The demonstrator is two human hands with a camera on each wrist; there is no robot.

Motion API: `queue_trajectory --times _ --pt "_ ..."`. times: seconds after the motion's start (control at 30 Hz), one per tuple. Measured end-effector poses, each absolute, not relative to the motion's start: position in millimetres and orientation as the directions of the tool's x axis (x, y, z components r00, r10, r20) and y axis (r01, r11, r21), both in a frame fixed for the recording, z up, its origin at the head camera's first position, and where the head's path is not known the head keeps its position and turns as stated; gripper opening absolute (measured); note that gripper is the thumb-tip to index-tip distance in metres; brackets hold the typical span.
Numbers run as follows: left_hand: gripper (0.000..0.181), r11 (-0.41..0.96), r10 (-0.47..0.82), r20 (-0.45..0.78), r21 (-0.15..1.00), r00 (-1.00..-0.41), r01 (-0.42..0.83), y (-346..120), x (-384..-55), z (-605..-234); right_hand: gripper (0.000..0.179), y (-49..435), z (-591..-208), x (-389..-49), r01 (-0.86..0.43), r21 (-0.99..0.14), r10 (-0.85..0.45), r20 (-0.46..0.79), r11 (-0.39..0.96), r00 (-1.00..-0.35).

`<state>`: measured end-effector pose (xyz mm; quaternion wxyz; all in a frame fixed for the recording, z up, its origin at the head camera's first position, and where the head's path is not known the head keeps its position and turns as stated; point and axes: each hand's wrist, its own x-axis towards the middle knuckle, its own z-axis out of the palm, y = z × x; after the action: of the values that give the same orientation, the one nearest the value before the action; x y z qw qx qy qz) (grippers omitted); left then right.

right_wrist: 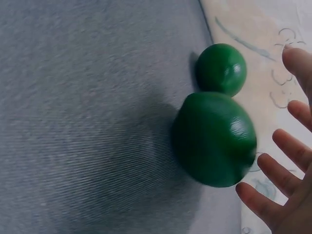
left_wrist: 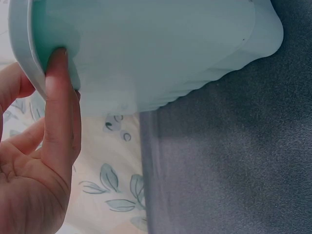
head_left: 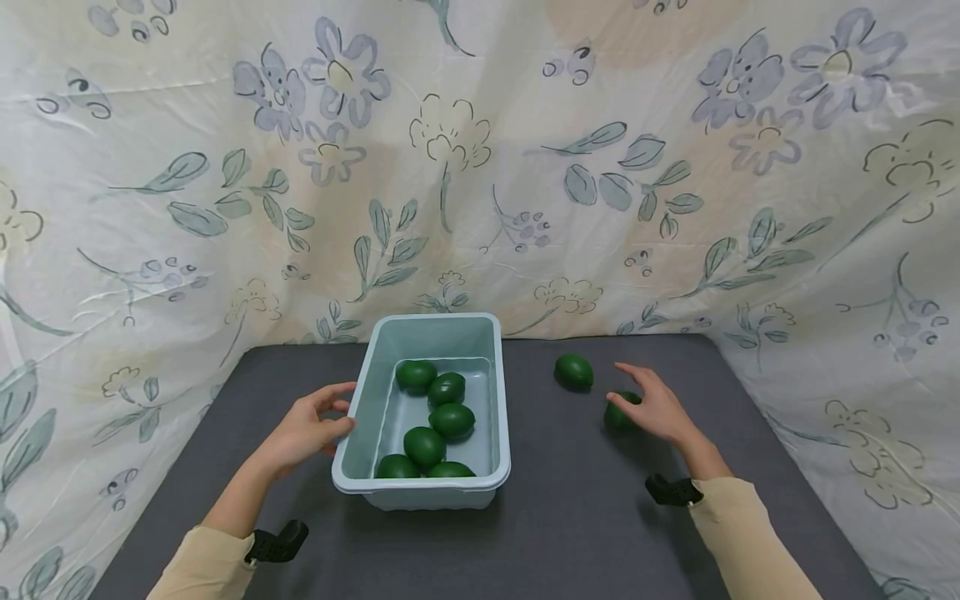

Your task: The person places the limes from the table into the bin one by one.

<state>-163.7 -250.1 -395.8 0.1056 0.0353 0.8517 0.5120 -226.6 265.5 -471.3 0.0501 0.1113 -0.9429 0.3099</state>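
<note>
A pale blue-green plastic bin (head_left: 505, 433) stands on the table with several dark green limes (head_left: 452, 422) inside. My left hand (head_left: 309, 429) holds its left rim. In the left wrist view, fingers (left_wrist: 58, 107) reach under the rim and lie against the outer wall of the bin (left_wrist: 146, 53). To the right of the bin are two loose limes. My right hand (head_left: 656, 407) hovers over the nearer lime (head_left: 619, 414), partly covering it; the other lime (head_left: 573, 372) lies farther back. The right wrist view shows spread fingers (right_wrist: 278, 175) beside the near lime (right_wrist: 214, 139), not wrapped around it.
The dark grey table (head_left: 570, 517) has its far edge just behind the bin. A floral cloth (head_left: 480, 167) hangs at the back and along both sides. Each wrist wears a black strap (head_left: 277, 542).
</note>
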Motion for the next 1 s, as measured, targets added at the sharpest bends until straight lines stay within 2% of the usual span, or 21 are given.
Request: queue_trajectory --times 0.63,1.0 --pt "0.059 0.474 0.166 -0.147 0.879 -0.975 -0.051 -250.0 -164.0 -395.6 0.074 267.4 -500.6 -218.3 -0.095 -0.615 -0.058 0.080 0.782 -0.995" --pt "0.059 0.466 0.169 -0.144 0.884 -0.975 -0.050 -250.1 -163.4 -396.1 0.070 264.5 -508.1 -218.1 -0.077 -0.621 -0.028 0.088 0.780 -0.996"
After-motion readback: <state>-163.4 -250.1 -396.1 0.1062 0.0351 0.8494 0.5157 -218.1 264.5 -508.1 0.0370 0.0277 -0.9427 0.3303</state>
